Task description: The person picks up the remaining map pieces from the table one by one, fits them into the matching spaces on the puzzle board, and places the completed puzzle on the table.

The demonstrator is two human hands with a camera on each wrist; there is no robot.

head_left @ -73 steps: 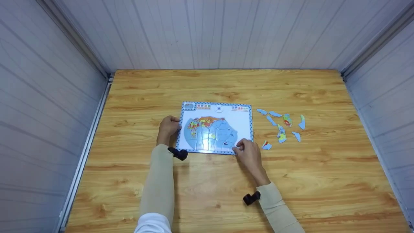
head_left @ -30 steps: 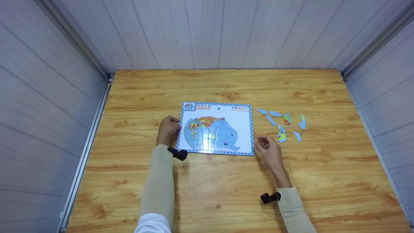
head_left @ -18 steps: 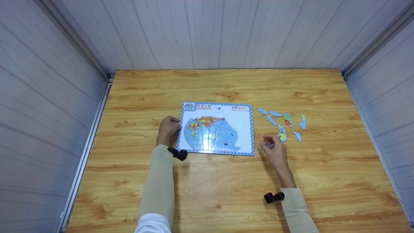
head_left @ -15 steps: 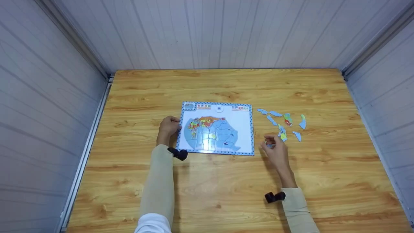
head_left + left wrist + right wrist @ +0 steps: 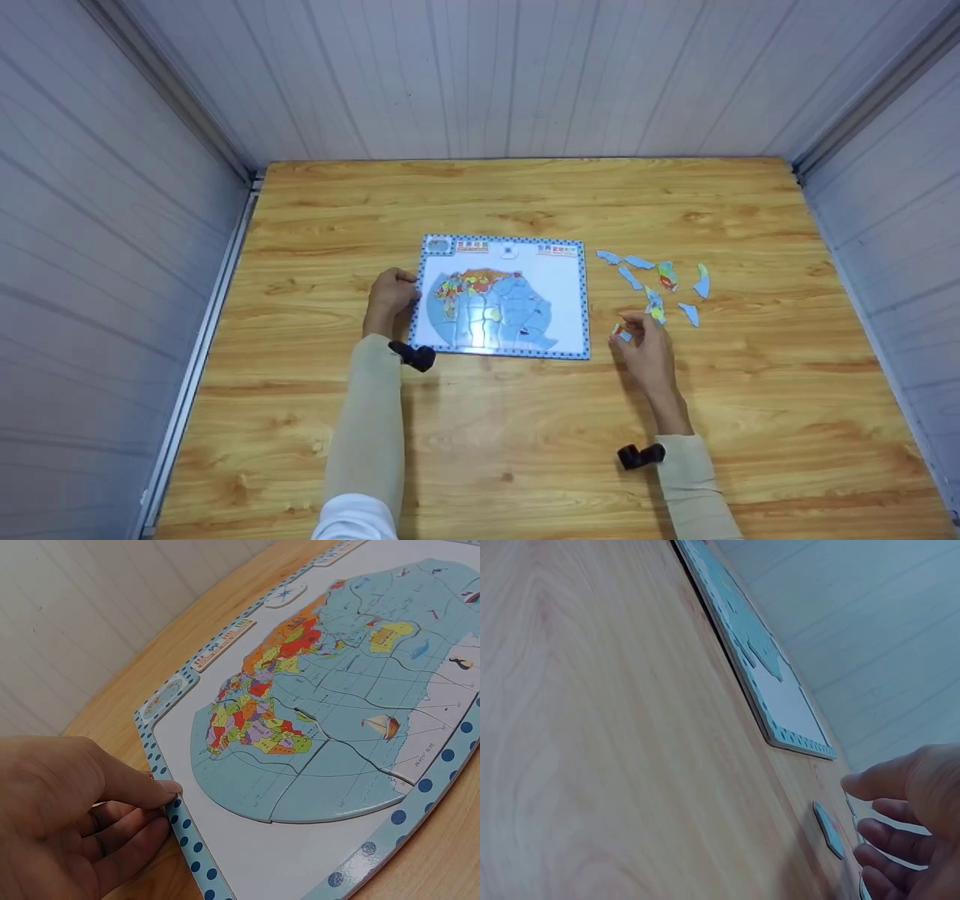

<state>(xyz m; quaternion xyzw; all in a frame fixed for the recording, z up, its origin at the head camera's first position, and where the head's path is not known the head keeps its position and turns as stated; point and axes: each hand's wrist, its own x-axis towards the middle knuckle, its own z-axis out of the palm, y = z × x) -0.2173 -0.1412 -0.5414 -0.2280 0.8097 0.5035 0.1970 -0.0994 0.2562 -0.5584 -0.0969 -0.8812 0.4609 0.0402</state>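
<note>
- My left hand (image 5: 90, 810) grips the near-left edge of a puzzle board (image 5: 566, 300), thumb tip on the dotted border, other fingers curled against the rim
- My right hand (image 5: 646, 349), thumb and fingers loosely bent with a gap between them, has hold of nothing as it hovers just beside a small red-and-blue piece (image 5: 625, 337) on the table (image 5: 480, 450), right of the board
- Between my hands, the board lies flat on the wood, the fitted part of a world map (image 5: 330, 746) filling its left and middle, while white backing shows to the upper right
- A printed sailboat (image 5: 381, 726) rides the map's blue sea in the left wrist view
- Just beyond my right fingers lies a yellow-and-blue piece (image 5: 655, 306), with a green-and-red piece (image 5: 667, 277) farther off
- Farther right sit a curved blue-and-yellow piece (image 5: 702, 285) and a pointed blue piece (image 5: 689, 314), with three narrow blue pieces (image 5: 630, 278) near the board's upper right corner
- Beige sleeves (image 5: 367, 435) cover my forearms, a black device (image 5: 641, 457) at each wrist
- Pale panelled walls (image 5: 465, 75) enclose the table on three sides
</note>
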